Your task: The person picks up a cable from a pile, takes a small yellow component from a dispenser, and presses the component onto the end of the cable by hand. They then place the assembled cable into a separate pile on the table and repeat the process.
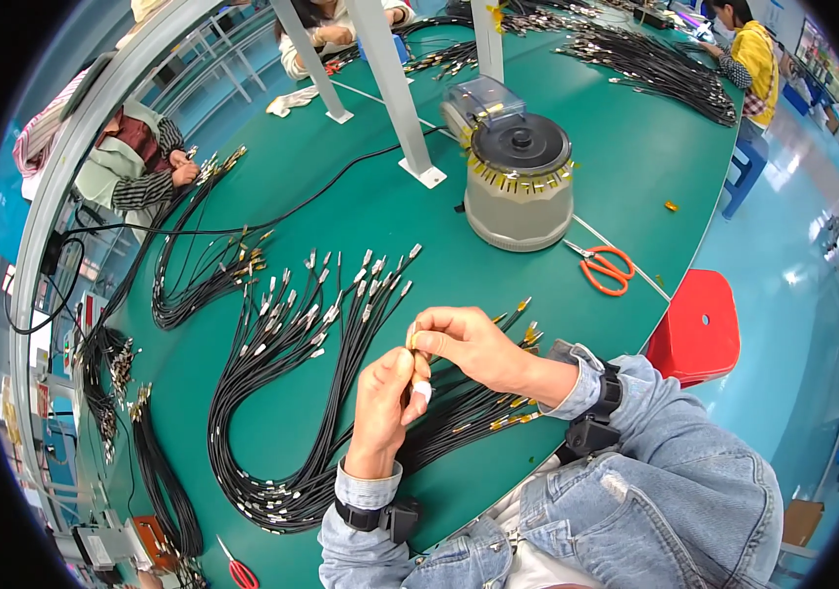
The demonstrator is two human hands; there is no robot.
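My left hand and my right hand meet over the bench, fingertips pinched together. Between them shows a sliver of what looks like a black cable end, mostly hidden by the fingers. A small white wrap covers one fingertip of the left hand. Beneath and left of my hands, a bundle of black cables curves in a U, its silvery connectors fanned out toward the far side. Right of my hands lie cable ends wrapped in amber tape.
A round tape dispenser with amber strips on its rim stands beyond my hands. Orange-handled scissors lie beside it, red-handled scissors near the front. Metal posts rise from the green table. A red stool stands right; co-workers sit around.
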